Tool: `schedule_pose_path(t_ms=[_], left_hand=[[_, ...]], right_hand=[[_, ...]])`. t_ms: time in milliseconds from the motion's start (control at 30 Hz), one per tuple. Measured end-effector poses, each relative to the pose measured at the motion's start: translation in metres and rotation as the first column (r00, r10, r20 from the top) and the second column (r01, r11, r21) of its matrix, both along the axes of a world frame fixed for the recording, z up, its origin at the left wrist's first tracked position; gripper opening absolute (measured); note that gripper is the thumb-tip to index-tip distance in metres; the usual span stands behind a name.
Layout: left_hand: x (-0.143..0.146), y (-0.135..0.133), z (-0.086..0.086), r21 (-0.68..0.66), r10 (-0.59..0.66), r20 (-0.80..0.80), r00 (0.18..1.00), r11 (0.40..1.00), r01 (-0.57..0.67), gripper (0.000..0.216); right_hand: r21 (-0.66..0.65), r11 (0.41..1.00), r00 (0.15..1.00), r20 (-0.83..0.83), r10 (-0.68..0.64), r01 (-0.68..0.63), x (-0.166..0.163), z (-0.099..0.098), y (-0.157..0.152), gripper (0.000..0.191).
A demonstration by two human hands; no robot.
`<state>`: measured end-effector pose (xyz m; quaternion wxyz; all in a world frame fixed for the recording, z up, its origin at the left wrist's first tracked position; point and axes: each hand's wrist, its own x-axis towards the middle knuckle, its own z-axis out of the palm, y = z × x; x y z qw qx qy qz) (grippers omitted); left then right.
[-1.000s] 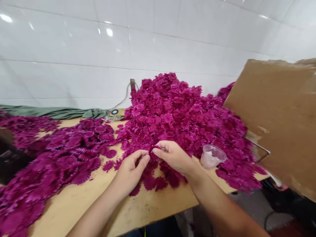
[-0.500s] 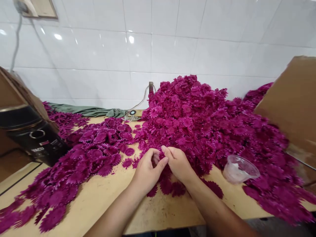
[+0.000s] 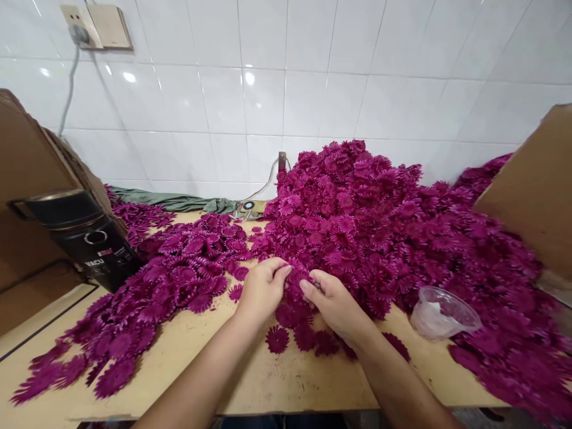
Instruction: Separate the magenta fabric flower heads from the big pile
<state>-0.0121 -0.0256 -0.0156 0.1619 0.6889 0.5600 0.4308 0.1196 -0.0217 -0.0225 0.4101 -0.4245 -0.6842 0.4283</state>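
My left hand [image 3: 265,288] is closed, thumb and fingers pinched at the edge of a magenta fabric flower piece [image 3: 295,287] that blends into the heap behind. To its right, my right hand [image 3: 333,300] is also pinched, with a small dark bit showing between thumb and forefinger; I cannot make out what it is. A gap separates the two sets of fingertips. Just below them, several flat, toothed-edged magenta flower pieces lie on the table, one round piece [image 3: 277,339] apart from the others. A tall heap of the same flowers [image 3: 353,214] rises directly behind my hands.
A lower flower pile [image 3: 179,262] spreads leftward beside a tilted black flask [image 3: 96,238] and a cardboard box [image 3: 27,155]. Rightward are a clear plastic cup [image 3: 442,313] with whitish contents and more cardboard [image 3: 531,185]. Green cloth [image 3: 165,199] lies along the tiled wall.
My hands were together with fingertips meeting; now they are apart, the left shifted left and the right a little right. The whole view has swung slightly to the left.
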Motion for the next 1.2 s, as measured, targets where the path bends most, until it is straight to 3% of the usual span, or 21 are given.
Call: schedule_pose_path(t_ms=[133, 300, 433, 533, 633, 767, 867, 1067, 1200], left_hand=[[-0.005, 0.013, 0.003, -0.080, 0.053, 0.214, 0.975, 0.996, -0.036, 0.025], [-0.029, 0.032, 0.002, -0.055, 0.191, 0.289, 0.938, 0.982, -0.183, 0.014], [-0.033, 0.034, -0.004, -0.043, 0.100, 0.225, 0.969, 0.995, -0.093, 0.019], [-0.027, 0.030, -0.009, -0.044, 0.049, 0.142, 0.989, 0.998, -0.043, 0.018], [-0.025, 0.026, -0.011, -0.050, 0.056, 0.057, 0.997, 0.997, -0.053, 0.022], [-0.025, 0.020, -0.009, -0.078, 0.096, -0.147, 0.985, 0.991, -0.108, 0.030], [-0.023, 0.017, -0.009, -0.088, 0.139, -0.187, 0.973, 0.984, -0.157, 0.034], [-0.019, 0.015, -0.015, -0.043, -0.061, -0.115, 0.991, 0.997, 0.057, 0.052], [-0.010, 0.004, -0.009, 0.062, -0.132, -0.074, 0.989, 0.989, 0.137, 0.035]], right_hand=[[0.014, 1.000, 0.999, -0.033, -0.024, 0.024, 0.002, 0.006, -0.005, 0.017], [-0.059, 0.998, 0.997, -0.074, 0.005, -0.009, 0.013, 0.004, -0.011, 0.012], [-0.196, 0.976, 0.961, -0.235, -0.146, 0.100, 0.018, -0.001, -0.002, 0.019], [-0.226, 0.971, 0.936, -0.320, -0.144, 0.073, 0.016, -0.003, 0.006, 0.025], [-0.155, 0.984, 0.959, -0.256, -0.120, 0.082, 0.013, -0.007, 0.011, 0.024], [-0.036, 0.980, 0.969, -0.146, -0.199, 0.196, 0.012, -0.012, 0.015, 0.031], [-0.073, 0.973, 0.962, -0.153, -0.226, 0.217, 0.010, -0.013, 0.019, 0.041], [-0.290, 0.953, 0.925, -0.331, -0.184, 0.086, 0.007, -0.014, 0.021, 0.039], [-0.392, 0.919, 0.898, -0.420, -0.132, -0.049, 0.005, -0.010, 0.016, 0.030]])
